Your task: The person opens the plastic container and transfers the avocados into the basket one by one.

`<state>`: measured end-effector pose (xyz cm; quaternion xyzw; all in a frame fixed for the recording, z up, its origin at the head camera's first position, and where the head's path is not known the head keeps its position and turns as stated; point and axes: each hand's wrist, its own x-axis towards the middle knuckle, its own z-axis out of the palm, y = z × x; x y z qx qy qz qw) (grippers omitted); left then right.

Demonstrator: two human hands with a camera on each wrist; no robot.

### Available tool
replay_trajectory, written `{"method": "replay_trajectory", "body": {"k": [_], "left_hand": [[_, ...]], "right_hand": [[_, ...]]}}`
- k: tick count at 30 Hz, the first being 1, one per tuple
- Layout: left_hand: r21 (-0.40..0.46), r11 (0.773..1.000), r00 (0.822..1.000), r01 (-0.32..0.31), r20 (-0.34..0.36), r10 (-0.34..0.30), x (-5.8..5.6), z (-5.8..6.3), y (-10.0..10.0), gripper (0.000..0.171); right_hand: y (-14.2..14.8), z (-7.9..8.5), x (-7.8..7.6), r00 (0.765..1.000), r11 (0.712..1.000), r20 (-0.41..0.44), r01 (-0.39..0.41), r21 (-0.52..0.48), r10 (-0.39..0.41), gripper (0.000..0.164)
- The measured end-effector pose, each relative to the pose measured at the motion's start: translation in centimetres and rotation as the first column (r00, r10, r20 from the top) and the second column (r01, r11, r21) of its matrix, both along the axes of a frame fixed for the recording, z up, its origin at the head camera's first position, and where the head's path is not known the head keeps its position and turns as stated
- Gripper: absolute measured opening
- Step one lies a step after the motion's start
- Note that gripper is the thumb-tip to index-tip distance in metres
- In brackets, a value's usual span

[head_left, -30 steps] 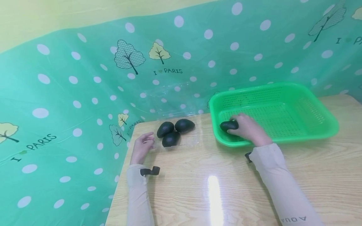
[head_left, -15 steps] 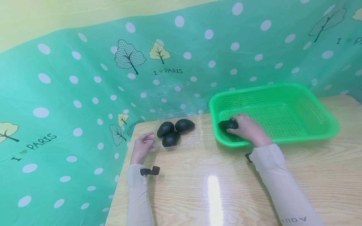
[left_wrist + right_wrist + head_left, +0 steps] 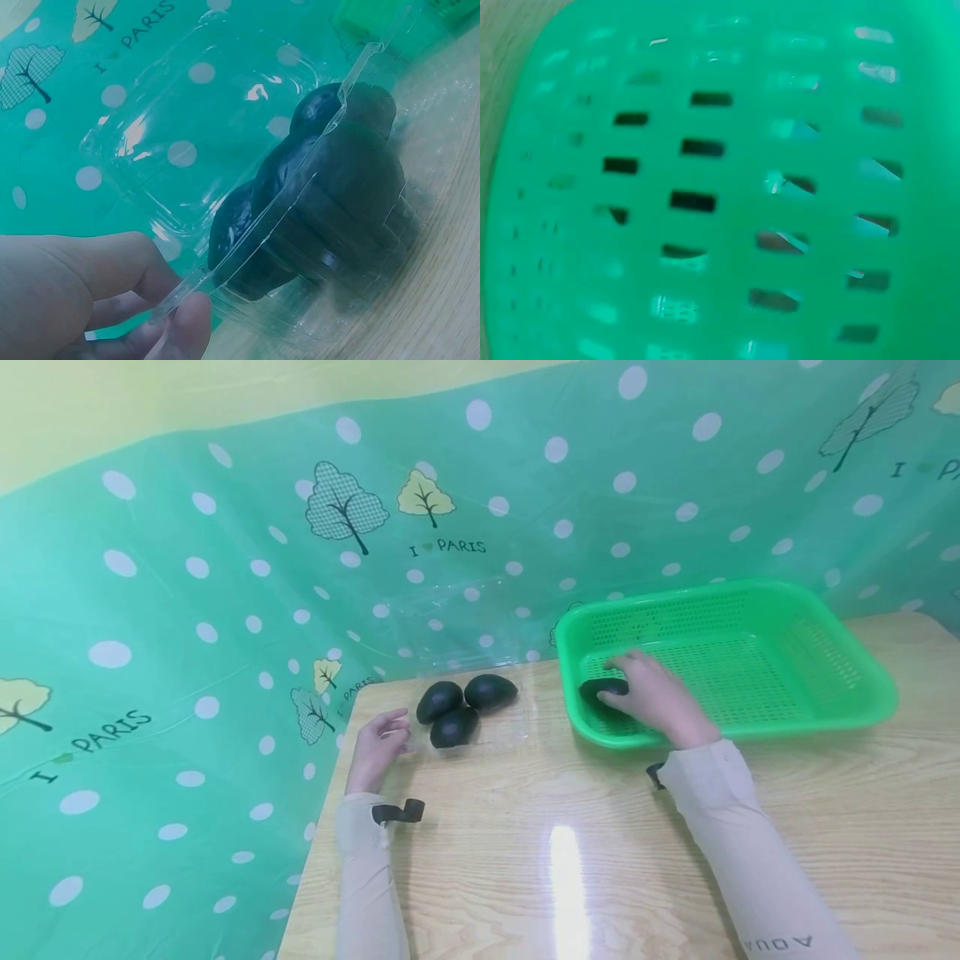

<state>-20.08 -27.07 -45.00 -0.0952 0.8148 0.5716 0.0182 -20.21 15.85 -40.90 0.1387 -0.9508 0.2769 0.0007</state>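
In the left wrist view, my left hand [image 3: 112, 292] pinches the rim of a clear plastic clamshell box [image 3: 187, 176] between thumb and fingers. Its lid stands up, leaning back by the cloth. Three dark avocados [image 3: 453, 727] sit together in the box. Over the left end of a green plastic basket [image 3: 720, 725], my right hand [image 3: 656, 693] has its fingers and thumb spread apart. Beneath them, one dark avocado [image 3: 592, 687] lies in the basket, partly covered by the hand. The right wrist view holds only the slotted basket wall [image 3: 735, 172]; fingers and avocado are hidden there.
A wooden table [image 3: 495, 852] carries both containers, the basket at right and the clamshell at left. Behind and to the left hangs a green dotted cloth [image 3: 247, 585] printed with trees, meeting the table's back and left edges.
My right hand's fingers have loosened from the avocado and lifted slightly, with the avocado now lying in the basket's left end. The left hand has stayed in place at the clamshell.
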Motion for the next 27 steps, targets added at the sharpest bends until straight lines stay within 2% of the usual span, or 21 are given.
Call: {"method": "replay_trajectory", "body": {"k": [11, 20, 27], "left_hand": [[0.029, 0.999, 1.0, 0.013, -0.005, -0.012, 0.0, 0.2, -0.1, 0.049], [0.026, 1.0, 1.0, 0.013, -0.018, -0.013, 0.1, 0.3, -0.2, 0.049], [0.022, 1.0, 1.0, 0.011, -0.019, -0.01, -0.1, -0.1, -0.3, 0.049]], "right_hand": [[-2.1, 1.7, 0.2, 0.992, 1.0, -0.123, 0.025, -0.017, -0.027, 0.045], [-4.2, 2.6, 0.0, 0.982, 0.999, -0.187, -0.036, -0.015, 0.032, 0.043], [-6.1, 2.7, -0.1, 0.975, 0.997, -0.21, -0.075, -0.024, 0.068, 0.045]]}}
